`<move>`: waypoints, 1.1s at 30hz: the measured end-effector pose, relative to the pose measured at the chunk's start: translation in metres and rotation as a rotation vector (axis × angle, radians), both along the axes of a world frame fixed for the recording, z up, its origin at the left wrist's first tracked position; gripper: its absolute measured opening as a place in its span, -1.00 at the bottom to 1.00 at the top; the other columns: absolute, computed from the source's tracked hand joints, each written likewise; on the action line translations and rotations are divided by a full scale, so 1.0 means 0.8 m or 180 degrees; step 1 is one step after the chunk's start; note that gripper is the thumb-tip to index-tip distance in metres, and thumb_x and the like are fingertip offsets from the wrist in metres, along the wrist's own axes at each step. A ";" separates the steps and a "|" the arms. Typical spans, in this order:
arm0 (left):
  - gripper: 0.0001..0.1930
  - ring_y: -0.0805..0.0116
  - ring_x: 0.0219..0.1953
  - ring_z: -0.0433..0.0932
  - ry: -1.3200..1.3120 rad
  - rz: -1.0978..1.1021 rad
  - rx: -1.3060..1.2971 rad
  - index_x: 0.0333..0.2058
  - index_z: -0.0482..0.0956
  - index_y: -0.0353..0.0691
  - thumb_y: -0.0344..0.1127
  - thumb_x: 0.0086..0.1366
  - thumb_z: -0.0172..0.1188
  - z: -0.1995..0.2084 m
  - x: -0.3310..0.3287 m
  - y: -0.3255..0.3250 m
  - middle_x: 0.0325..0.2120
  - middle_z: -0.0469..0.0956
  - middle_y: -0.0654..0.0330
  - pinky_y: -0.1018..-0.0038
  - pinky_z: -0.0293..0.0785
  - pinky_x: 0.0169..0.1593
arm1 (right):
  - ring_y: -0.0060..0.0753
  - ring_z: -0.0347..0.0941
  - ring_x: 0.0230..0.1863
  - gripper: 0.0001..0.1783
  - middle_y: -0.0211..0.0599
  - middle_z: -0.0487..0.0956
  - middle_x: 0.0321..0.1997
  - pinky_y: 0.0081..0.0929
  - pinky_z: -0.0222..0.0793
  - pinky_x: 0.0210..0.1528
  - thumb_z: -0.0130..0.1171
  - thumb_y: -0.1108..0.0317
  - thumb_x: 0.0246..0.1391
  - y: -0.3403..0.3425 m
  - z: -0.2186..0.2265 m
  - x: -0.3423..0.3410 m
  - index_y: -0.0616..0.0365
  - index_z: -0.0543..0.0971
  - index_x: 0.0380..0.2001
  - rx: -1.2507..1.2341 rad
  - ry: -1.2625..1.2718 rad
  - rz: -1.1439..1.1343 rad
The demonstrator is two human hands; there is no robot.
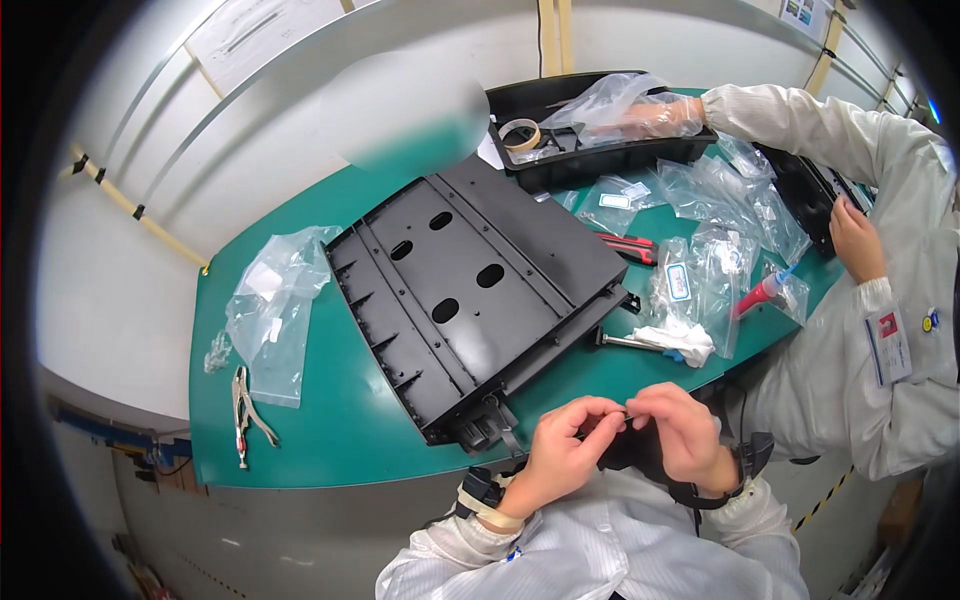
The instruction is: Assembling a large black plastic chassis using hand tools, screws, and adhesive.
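Observation:
My left hand (568,448) and my right hand (682,436) meet in front of my body, just off the near edge of the table. Both are closed in a pinch, fingertips almost touching. Between them is a tiny dark piece (628,418), too small to name. Beyond my hands, a large black metal panel (470,270) lies at an angle on the green table (330,440). It has several oval holes, long ridges and small tabs along its left side. A black bracket-like mechanism (484,425) sits at its near corner, close to my left hand.
Locking pliers (246,415) and a clear plastic bag (280,310) lie left. Right are bagged parts (725,265), a red-handled tool (630,247), a red bottle (757,297) and a white cloth (680,340). A co-worker's arm (800,105) reaches into a black tray (600,160).

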State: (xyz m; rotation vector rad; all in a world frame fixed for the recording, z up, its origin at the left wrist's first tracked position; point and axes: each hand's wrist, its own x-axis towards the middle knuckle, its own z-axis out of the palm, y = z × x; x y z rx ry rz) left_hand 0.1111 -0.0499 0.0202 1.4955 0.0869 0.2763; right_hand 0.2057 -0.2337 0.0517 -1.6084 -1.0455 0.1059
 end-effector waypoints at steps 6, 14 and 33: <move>-0.89 0.55 -0.30 0.68 -0.0024 -0.0068 0.0096 -0.11 0.66 -0.35 -0.45 0.48 0.26 0.001 0.002 0.002 -0.31 0.74 0.22 0.57 0.61 -0.20 | -0.21 0.70 -0.05 -0.66 0.03 0.65 0.02 -0.35 0.62 0.07 -0.17 0.69 0.42 0.005 0.000 0.010 0.40 0.50 0.13 0.0105 0.0409 0.0084; -0.88 0.57 -0.32 0.66 -0.0156 -0.0020 0.0153 -0.10 0.65 -0.37 -0.46 0.48 0.25 -0.002 0.002 0.005 -0.32 0.72 0.23 0.59 0.59 -0.23 | -0.26 0.71 -0.02 -0.81 0.00 0.69 -0.01 -0.31 0.65 0.09 -0.08 0.63 0.45 0.001 -0.017 0.012 0.38 0.46 0.04 0.0416 0.1590 0.0246; -0.87 0.55 -0.37 0.68 0.0019 0.0080 0.0142 -0.11 0.71 -0.37 -0.45 0.47 0.25 0.002 0.003 0.005 -0.34 0.72 0.23 0.60 0.58 -0.40 | -0.27 0.62 -0.33 -0.76 -0.15 0.67 -0.24 -0.42 0.53 -0.29 0.50 0.59 -0.03 0.017 -0.011 0.004 0.26 0.70 -0.25 -0.0098 -0.0134 -0.0363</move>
